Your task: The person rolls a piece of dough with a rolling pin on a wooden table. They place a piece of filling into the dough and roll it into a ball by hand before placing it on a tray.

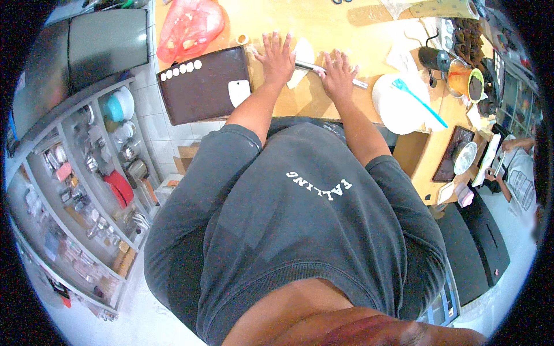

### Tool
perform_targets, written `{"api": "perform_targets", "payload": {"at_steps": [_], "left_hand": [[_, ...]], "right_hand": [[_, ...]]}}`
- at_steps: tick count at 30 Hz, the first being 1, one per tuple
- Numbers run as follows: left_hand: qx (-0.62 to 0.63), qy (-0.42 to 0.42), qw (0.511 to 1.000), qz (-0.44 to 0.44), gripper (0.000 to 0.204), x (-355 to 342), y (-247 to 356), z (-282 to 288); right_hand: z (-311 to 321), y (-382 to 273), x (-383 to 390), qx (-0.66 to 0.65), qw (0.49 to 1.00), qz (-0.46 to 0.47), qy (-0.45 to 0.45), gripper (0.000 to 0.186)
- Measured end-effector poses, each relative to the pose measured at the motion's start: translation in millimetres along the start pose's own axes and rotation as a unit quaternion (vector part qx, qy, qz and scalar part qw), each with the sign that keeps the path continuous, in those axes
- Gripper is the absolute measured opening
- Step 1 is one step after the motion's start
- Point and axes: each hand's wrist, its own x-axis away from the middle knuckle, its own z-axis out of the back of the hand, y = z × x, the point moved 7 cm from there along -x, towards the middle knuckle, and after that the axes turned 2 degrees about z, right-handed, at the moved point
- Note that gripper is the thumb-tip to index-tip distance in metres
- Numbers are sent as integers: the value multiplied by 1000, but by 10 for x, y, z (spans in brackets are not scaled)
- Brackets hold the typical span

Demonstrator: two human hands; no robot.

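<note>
A slim, dark and silvery rolling pin point(310, 67) lies slantwise across a pale strip of dough point(303, 53) on the wooden table. My left hand point(279, 60) is at the pin's left end, palm down with its fingers spread. Over the pin's right part rests my right hand point(338, 77), also flat with fingers apart; the pin's end sticks out beyond it. Neither hand's fingers wrap round the pin. Left of my hands is a dark brown tray point(199, 95) with a row of several small white rounds point(180, 70) and a white scraper point(238, 93).
A red plastic bag point(193, 26) and a small round cup point(242, 39) are beyond the tray. To my right sits a white tub point(392, 109) with a blue spatula point(418, 101) across it. Farther right are a dark kettle point(433, 58), an orange container point(459, 79) and another person point(521, 176).
</note>
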Motion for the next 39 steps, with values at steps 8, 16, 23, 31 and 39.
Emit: {"api": "perform_targets", "payload": {"at_steps": [8,16,23,31,39], "left_hand": [[-31,2,1000,0,64,-190,6,-37],[-5,41,999,-7,65,-466,59,12],[6,29,999,-20,67,-647,75,27],[26,26,999,-10,66,-809,74,17],[65,49,997,-9,64,-925,80,58]], "right_hand": [[0,109,-202,-5,1000,13,8,68],[-17,265,-533,21,1000,-10,21,64],[-21,336,-688,17,999,-26,29,61],[13,392,-835,9,999,-37,38,60],[27,469,-959,-8,998,-40,57,59]]}}
